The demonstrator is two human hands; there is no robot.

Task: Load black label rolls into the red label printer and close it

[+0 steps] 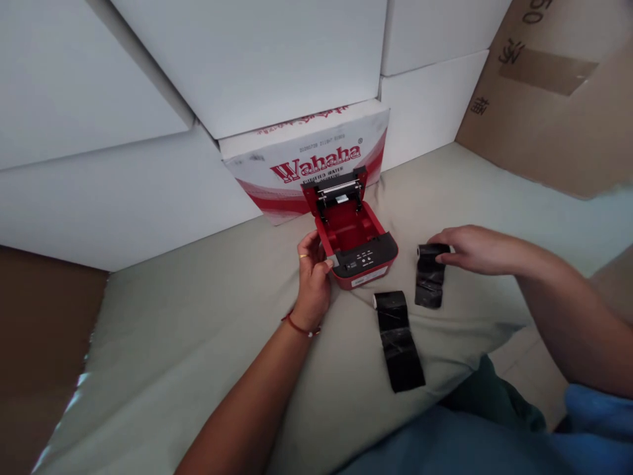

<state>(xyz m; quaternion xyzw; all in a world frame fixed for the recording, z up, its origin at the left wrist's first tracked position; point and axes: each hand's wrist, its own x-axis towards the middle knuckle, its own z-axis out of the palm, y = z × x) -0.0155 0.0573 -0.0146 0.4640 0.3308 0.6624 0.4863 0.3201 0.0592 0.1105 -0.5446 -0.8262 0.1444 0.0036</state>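
A red and black label printer (363,254) stands on the cloth with its lid raised, showing a red inner bay. My left hand (315,270) grips the printer's left side, thumb on the front corner and fingers along the wall. To the right, my right hand (459,249) pinches the top of a black ribbon roll (429,287), whose loose end lies down the cloth. Between the hands and nearer to me rests a second black ribbon roll (398,343), partly unrolled, its pale core showing at the end.
A Wahaha water carton (316,158) stands right behind the printer. White boxes (297,59) are stacked at the back, and a brown cardboard box (554,99) is at the right. Pale green cloth (198,330) covers the work surface.
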